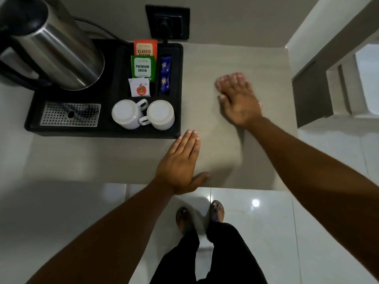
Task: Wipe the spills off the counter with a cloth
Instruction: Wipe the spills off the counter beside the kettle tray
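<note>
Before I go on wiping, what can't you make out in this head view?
- Cloth: only a pink edge shows; the right hand covers the rest, and it is motion-blurred.
- Spills: none can be told apart on the counter; too faint or under the hands.
- Kettle: top and handle cut off by the left and top edges.
- Orange sachet: its lower text hidden by the green one.

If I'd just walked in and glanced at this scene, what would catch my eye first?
Probably the two bare hands pressed on the beige counter: the left hand flat near the front edge, the right hand further back, a pinkish cloth peeking out under its fingers. Next, the black tray at the back left, carrying a shiny steel kettle, two upturned white cups and bright tea packets.
</note>
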Action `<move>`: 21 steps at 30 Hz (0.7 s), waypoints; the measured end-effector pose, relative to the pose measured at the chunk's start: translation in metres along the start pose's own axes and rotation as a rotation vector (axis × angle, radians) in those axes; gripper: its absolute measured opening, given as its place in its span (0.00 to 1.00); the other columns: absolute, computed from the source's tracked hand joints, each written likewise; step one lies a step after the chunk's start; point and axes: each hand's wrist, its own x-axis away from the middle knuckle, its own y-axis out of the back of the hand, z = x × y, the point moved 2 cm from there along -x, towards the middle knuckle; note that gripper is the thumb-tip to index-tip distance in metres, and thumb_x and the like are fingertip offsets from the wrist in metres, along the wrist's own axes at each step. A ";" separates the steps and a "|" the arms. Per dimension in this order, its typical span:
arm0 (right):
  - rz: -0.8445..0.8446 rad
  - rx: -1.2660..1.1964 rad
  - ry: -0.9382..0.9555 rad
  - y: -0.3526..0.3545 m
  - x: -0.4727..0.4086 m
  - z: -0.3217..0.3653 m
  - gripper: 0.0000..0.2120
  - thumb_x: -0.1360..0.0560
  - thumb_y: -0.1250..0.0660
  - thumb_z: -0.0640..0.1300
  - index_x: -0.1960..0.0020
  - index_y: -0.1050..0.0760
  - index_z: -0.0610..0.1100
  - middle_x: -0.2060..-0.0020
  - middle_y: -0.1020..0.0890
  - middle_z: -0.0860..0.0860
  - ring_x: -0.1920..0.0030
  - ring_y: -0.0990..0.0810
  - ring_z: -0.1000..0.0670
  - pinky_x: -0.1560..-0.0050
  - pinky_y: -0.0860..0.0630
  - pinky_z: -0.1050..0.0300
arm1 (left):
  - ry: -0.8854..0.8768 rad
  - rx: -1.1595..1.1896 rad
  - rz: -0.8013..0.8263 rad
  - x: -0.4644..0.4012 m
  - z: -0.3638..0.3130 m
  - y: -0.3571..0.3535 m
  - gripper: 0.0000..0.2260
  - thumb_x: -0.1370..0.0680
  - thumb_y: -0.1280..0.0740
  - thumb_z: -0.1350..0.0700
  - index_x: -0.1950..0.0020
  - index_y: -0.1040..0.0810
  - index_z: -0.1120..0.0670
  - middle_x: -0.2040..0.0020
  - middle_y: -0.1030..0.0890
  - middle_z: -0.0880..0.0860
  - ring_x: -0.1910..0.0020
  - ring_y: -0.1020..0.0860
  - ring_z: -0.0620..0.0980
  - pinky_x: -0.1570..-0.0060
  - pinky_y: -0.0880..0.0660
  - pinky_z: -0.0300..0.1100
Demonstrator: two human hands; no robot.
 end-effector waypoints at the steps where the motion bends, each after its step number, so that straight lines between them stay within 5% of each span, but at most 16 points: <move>1: 0.004 -0.019 0.045 -0.006 0.017 0.015 0.24 0.18 0.44 0.49 0.22 0.39 0.47 0.22 0.40 0.41 0.21 0.48 0.37 0.23 0.49 0.41 | -0.001 0.001 0.006 0.000 -0.001 0.001 0.45 0.21 0.48 0.30 0.18 0.52 0.62 0.16 0.50 0.62 0.16 0.55 0.58 0.18 0.52 0.56; 4: 0.022 -0.034 0.113 -0.021 0.093 0.049 0.26 0.17 0.47 0.47 0.20 0.45 0.48 0.20 0.44 0.44 0.20 0.53 0.41 0.22 0.52 0.42 | 0.000 -0.026 0.015 0.000 -0.002 0.003 0.45 0.21 0.47 0.30 0.18 0.49 0.64 0.16 0.49 0.63 0.16 0.54 0.59 0.18 0.52 0.57; 7: 0.017 -0.054 0.095 -0.019 0.169 0.037 0.27 0.20 0.43 0.42 0.21 0.41 0.48 0.21 0.41 0.45 0.20 0.50 0.42 0.22 0.50 0.43 | 0.001 -0.050 0.025 0.001 -0.003 0.003 0.45 0.21 0.49 0.30 0.18 0.49 0.64 0.16 0.49 0.64 0.16 0.54 0.60 0.18 0.52 0.57; 15: -0.094 -0.105 -0.383 0.013 0.149 -0.056 0.27 0.21 0.43 0.39 0.23 0.37 0.50 0.22 0.39 0.44 0.21 0.49 0.39 0.22 0.53 0.41 | 0.015 -0.077 0.055 0.001 -0.006 0.006 0.46 0.22 0.54 0.29 0.18 0.53 0.64 0.16 0.53 0.63 0.17 0.56 0.60 0.18 0.54 0.57; 21: -0.143 -0.083 -0.139 -0.026 0.163 0.048 0.27 0.23 0.41 0.40 0.25 0.34 0.48 0.24 0.35 0.42 0.22 0.45 0.37 0.23 0.48 0.42 | -0.008 -0.059 0.044 0.000 -0.005 0.009 0.39 0.19 0.46 0.38 0.18 0.50 0.64 0.16 0.49 0.64 0.17 0.53 0.61 0.18 0.53 0.57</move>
